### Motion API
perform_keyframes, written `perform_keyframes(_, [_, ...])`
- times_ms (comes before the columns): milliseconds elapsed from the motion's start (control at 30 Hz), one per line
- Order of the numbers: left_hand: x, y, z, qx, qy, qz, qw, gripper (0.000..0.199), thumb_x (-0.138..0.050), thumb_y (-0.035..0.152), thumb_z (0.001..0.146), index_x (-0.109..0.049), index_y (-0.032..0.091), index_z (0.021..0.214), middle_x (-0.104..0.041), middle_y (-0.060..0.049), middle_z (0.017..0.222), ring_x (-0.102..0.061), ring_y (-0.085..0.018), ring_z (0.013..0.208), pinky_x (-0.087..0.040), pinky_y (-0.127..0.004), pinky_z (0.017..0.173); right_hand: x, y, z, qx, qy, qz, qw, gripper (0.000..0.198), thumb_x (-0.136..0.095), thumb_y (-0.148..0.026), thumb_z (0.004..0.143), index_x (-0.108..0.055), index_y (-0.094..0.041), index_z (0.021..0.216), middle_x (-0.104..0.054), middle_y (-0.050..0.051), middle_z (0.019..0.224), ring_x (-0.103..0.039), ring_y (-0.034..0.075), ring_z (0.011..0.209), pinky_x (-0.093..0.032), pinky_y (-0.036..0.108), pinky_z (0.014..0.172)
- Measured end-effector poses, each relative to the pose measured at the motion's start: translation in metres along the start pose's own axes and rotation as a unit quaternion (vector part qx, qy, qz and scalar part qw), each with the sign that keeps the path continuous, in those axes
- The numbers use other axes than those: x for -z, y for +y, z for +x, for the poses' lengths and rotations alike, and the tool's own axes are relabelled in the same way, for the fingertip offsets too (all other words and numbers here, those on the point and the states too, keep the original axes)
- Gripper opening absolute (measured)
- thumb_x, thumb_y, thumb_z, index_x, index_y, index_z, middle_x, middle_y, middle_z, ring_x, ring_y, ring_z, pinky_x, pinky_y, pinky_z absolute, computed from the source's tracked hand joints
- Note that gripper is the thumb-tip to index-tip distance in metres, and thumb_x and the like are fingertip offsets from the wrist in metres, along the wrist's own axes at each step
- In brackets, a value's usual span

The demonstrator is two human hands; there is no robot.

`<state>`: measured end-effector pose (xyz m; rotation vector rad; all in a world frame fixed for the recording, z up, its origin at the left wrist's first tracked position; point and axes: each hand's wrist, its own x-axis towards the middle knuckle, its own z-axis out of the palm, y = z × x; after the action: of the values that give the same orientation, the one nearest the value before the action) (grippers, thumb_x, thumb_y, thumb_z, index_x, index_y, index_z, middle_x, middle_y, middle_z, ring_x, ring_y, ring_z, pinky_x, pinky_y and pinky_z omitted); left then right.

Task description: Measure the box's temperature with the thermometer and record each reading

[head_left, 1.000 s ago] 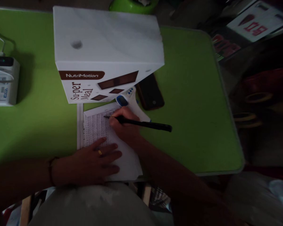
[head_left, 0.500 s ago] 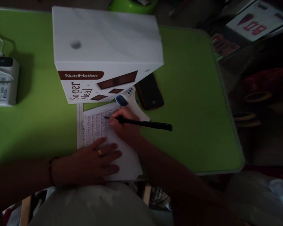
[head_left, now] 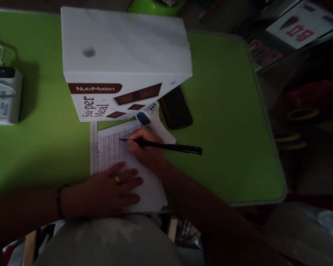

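Observation:
Between the fingers of my right hand (head_left: pixel 147 147) is a black pen (head_left: pixel 177 147), its tip pointing left over rows of small handwriting on a white sheet of paper (head_left: pixel 147 192). Whether the tip touches the paper I cannot tell. My left hand (head_left: pixel 105 190), with a ring and a dark bracelet, lies flat on the lower left of the sheet, fingers spread. Just beyond my right hand lies a white and blue infrared thermometer (head_left: pixel 158 123), partly covered by that hand. The paper's far edge is close to a white NutriMotion box (head_left: pixel 127 48).
A dark phone (head_left: pixel 177 109) lies right of the thermometer, partly behind the box. On the left of the green table (head_left: pixel 227 111) stands a white device (head_left: pixel 5 98) with a cable. Rolls of tape (head_left: pixel 302 113) are beyond the table's right edge.
The pen tip has shifted slightly left across the writing, and my right hand has moved a little with it. My left hand stays in place.

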<state>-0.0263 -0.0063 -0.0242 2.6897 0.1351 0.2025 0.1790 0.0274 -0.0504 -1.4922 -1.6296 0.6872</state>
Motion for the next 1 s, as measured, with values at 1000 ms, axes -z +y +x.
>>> perform_keyframes(1000, [-0.0008,0.0000,-0.0003,-0.002,-0.008,-0.007,1.000,0.041,-0.055,0.044,0.096,-0.058,0.020,0.129,-0.041,-0.013,0.151,-0.032,-0.032,0.144,-0.017,-0.051,0.120,-0.0011,-0.0051,0.0005,0.026,0.004,-0.024,0.999,0.012,-0.059,-0.020,0.080,-0.054,-0.024,0.070,-0.055,-0.004,0.062,-0.051,0.013,0.057,-0.042,0.026,0.052])
